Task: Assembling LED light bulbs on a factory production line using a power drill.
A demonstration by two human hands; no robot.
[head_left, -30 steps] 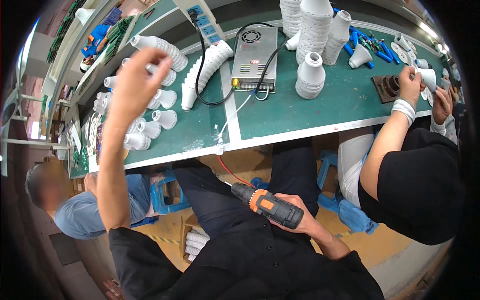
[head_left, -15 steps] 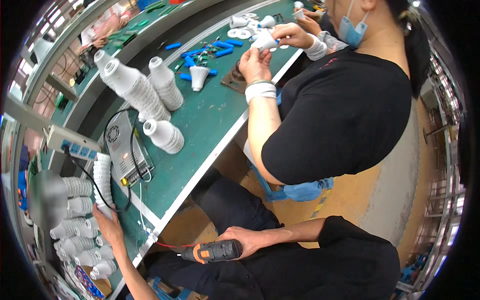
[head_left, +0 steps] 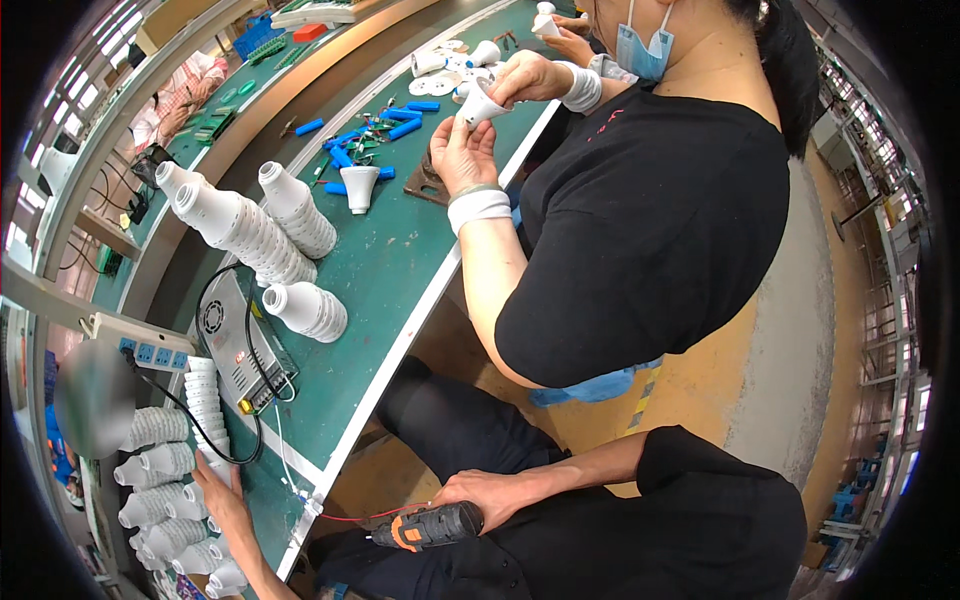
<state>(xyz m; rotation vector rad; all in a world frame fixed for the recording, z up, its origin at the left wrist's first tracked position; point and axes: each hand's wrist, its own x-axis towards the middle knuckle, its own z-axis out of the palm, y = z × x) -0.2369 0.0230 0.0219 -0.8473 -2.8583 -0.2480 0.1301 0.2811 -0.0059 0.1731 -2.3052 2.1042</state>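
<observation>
My right hand [head_left: 490,500] is wrapped round a black and orange electric screwdriver [head_left: 432,528], held level over my lap with its tip to the left. A red wire runs from the tool's area to the bench edge. At the lower left, my left hand [head_left: 224,505] has its thumb and fingers about the near end of a stack of nested white lamp housings [head_left: 205,400]. That stack lies along the green bench [head_left: 390,235]. Just left of the hand, more white housings [head_left: 160,505] lie in several nested rows.
A metal power supply [head_left: 240,345] with black cables sits beside a power strip [head_left: 140,340]. Tall housing stacks [head_left: 235,230] stand behind it. Blue cylindrical cells [head_left: 400,130] lie farther back. Close on the right, a co-worker [head_left: 640,230] holds a white housing [head_left: 482,105].
The whole view has shifted, with the bench things lower and farther left. My left hand stays at the stack's near end; my right hand keeps the screwdriver. The co-worker's housing has tilted.
</observation>
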